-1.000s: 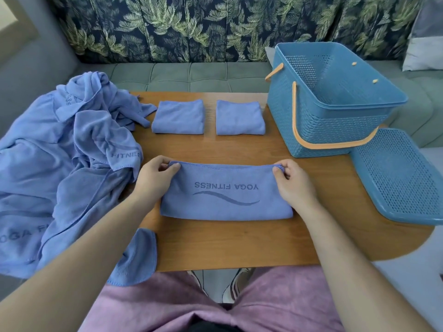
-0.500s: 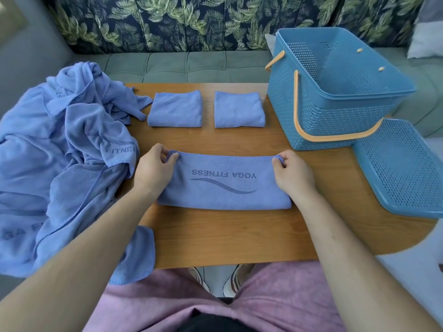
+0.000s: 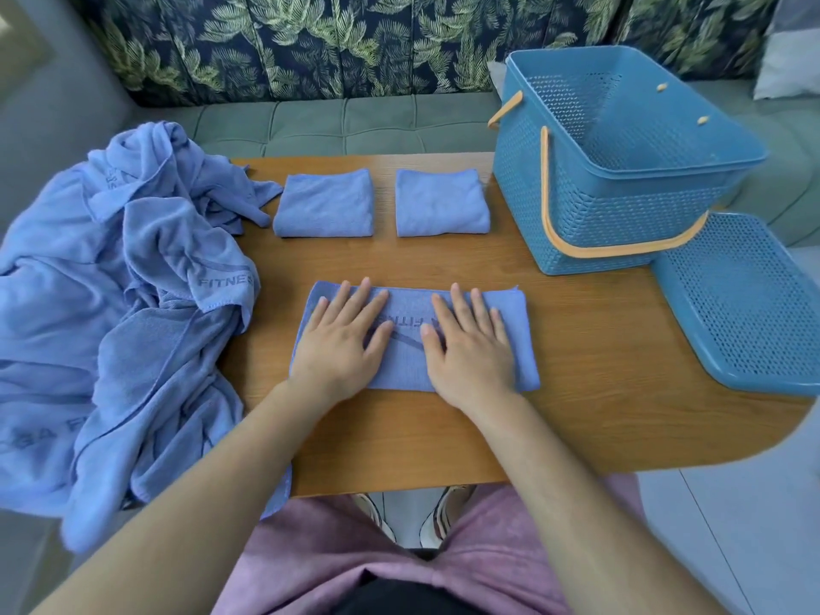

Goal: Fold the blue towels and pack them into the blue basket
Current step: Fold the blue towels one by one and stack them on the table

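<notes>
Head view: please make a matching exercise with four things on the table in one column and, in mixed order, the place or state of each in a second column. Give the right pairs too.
Column A
1. blue basket
2. basket lid
3. printed towel
4. heap of unfolded towels

Column B
a. lies over the left edge of the table
b. pressed flat under the left hand and the right hand
c. stands upright at the far right, handle down
d. lies flat at the right edge, nearer than the basket

Pairs: 1-c, 2-d, 3-b, 4-a
</notes>
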`<action>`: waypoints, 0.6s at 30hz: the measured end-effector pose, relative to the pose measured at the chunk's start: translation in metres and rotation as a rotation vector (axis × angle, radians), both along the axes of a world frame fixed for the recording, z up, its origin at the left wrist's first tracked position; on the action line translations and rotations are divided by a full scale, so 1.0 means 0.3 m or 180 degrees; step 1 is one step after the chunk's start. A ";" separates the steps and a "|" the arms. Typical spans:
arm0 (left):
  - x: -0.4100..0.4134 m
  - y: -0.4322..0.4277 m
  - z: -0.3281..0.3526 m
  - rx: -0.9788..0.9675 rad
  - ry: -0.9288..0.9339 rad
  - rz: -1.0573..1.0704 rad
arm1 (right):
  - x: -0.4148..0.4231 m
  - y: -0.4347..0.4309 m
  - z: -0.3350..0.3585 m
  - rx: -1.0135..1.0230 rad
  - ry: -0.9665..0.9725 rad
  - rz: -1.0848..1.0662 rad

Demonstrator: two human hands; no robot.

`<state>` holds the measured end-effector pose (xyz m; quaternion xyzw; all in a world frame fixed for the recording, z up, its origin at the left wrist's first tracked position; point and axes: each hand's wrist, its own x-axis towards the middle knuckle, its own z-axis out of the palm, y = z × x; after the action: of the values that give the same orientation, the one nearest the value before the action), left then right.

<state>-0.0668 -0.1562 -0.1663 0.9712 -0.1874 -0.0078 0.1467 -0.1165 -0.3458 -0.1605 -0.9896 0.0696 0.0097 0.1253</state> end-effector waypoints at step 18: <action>0.099 -0.020 0.078 -0.0061 -0.0026 -0.0878 | -0.066 0.139 0.094 0.0010 -0.0475 -0.0199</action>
<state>-0.0369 -0.1622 -0.1428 0.9348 -0.3199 -0.0222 0.1528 -0.1364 -0.3041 -0.1323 -0.9848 0.0909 -0.0679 0.1319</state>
